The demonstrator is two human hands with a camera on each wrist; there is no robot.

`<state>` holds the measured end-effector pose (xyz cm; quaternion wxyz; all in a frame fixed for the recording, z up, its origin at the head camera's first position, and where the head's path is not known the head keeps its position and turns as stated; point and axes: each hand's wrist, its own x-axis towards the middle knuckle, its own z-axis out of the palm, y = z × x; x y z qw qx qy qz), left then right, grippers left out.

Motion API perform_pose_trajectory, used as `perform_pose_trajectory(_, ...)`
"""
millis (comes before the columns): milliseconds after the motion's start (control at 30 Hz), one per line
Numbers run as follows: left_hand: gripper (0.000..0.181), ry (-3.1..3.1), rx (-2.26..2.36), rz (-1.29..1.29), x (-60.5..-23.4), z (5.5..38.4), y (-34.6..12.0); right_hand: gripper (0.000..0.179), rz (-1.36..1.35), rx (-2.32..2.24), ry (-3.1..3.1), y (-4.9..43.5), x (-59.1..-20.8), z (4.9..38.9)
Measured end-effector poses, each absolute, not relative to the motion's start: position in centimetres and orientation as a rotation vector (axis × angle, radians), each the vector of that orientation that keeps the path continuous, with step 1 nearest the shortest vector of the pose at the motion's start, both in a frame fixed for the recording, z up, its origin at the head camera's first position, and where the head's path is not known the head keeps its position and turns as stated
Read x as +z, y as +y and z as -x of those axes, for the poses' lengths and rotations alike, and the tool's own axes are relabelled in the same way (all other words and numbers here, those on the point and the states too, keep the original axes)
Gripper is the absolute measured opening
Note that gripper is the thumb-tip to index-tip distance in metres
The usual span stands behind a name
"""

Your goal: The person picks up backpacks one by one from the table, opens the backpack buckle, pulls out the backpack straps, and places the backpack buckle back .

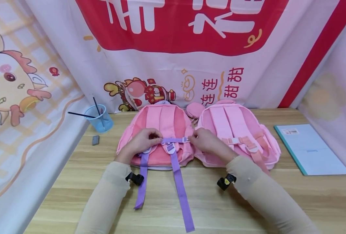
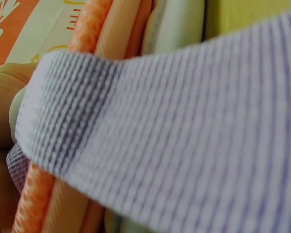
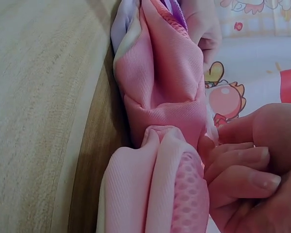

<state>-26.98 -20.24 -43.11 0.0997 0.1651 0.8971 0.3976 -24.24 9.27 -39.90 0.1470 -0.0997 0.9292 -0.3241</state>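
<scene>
A pink backpack (image 1: 167, 118) with purple straps lies back side up on the wooden table. A short purple chest strap (image 1: 174, 140) with a white buckle (image 1: 186, 139) stretches across it between both hands. My left hand (image 1: 143, 139) pinches the strap's left end between thumb and finger. At the buckle's end, my right hand (image 1: 206, 140) pinches with thumb and curled fingers; in the right wrist view the fingers (image 3: 242, 170) are bent beside the bag's edge. Two loose purple straps (image 1: 181, 191) hang toward the front. A purple strap (image 2: 184, 126) fills much of the left wrist view.
A second pink backpack (image 1: 237, 120) lies against the first on the right, partly under my right forearm. A blue pen cup (image 1: 102, 123) and a grey eraser (image 1: 95, 140) are at left. A light-blue folder (image 1: 313, 149) lies far right. A printed curtain (image 1: 173, 74) hangs behind.
</scene>
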Motion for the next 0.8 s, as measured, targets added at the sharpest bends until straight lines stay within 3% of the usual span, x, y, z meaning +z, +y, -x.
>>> perform_pose_trajectory(367,0.014,2.648,1.185,-0.472,-42.7,26.8,-19.7,0.035,0.241,-1.001,2.635,10.9,-39.2,24.0)
perform_pose_trajectory(800,0.022,2.636,1.295,-0.490,-41.5,26.8,-18.2,0.031,0.342,-1.220,2.664,16.7,-38.7,23.6)
